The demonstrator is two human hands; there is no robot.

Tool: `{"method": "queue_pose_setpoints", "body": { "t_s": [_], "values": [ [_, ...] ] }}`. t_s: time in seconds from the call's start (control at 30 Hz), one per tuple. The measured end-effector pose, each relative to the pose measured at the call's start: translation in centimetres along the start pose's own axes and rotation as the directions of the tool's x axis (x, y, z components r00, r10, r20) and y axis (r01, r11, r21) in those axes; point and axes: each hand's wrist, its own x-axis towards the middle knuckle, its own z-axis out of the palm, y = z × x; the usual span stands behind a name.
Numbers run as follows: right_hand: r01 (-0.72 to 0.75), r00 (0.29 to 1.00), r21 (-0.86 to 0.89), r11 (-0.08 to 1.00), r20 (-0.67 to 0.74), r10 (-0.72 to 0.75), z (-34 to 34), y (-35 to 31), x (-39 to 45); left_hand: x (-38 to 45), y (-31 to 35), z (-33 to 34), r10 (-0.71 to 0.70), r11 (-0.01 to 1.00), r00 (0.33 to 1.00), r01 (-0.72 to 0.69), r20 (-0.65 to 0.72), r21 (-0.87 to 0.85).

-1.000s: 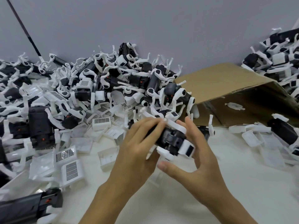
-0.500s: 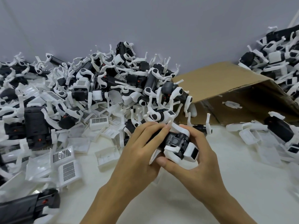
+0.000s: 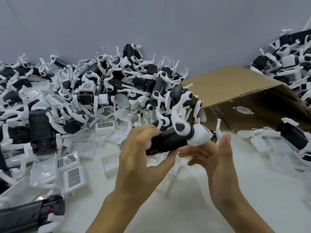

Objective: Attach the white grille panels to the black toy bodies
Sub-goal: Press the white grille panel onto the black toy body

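A black toy body point(image 3: 170, 140) with white legs and a white end cap sits raised over the white table, tilted up to the right. My left hand point(image 3: 143, 158) grips its lower left end, fingers curled over the top and thumb underneath. My right hand point(image 3: 217, 158) is under the toy's white right end; its fingers touch the underside and the thumb stands free and upright. Loose white grille panels point(image 3: 74, 177) lie on the table at the left. Motion blurs the toy and both hands.
A large heap of black-and-white toy bodies point(image 3: 104, 91) fills the back left against the grey wall. A tipped cardboard box point(image 3: 235, 91) lies at the right, with more toys point(image 3: 292, 137) beside and behind it. Another black body point(image 3: 33, 214) lies at the bottom left.
The toy has been turned and its right end lifted, so its black side and a white leg joint now face me. My right hand has loosened from gripping it to supporting it from below.
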Motion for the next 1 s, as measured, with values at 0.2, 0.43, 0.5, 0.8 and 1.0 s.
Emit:
{"method": "queue_pose_setpoints", "body": {
  "t_s": [0.2,0.43,0.5,0.8,1.0],
  "values": [
    [0.076,0.997,-0.073,0.994,0.011,-0.076,0.4,-0.2,-0.5,1.4,0.9,-0.8,-0.683,0.411,0.715,0.547,0.152,-0.729],
    [0.534,0.846,-0.346,0.772,0.225,-0.484,0.9,0.5,-1.6,1.9,1.4,-0.8,-0.655,-0.348,0.397,0.597,0.643,-0.723],
    [0.56,0.829,-0.338,0.757,0.235,-0.508,0.9,0.6,-1.6,1.7,1.8,-0.6,-0.623,-0.385,0.368,0.624,0.69,-0.68],
    [0.561,0.827,-0.36,0.745,0.222,-0.516,1.2,0.3,-1.9,0.3,2.5,0.5,-0.54,-0.514,0.326,0.603,0.776,-0.611],
    [0.546,0.838,-0.349,0.762,0.227,-0.497,1.4,0.4,-2.0,-0.1,2.3,0.5,-0.532,-0.47,0.34,0.644,0.776,-0.604]
  ]
}}
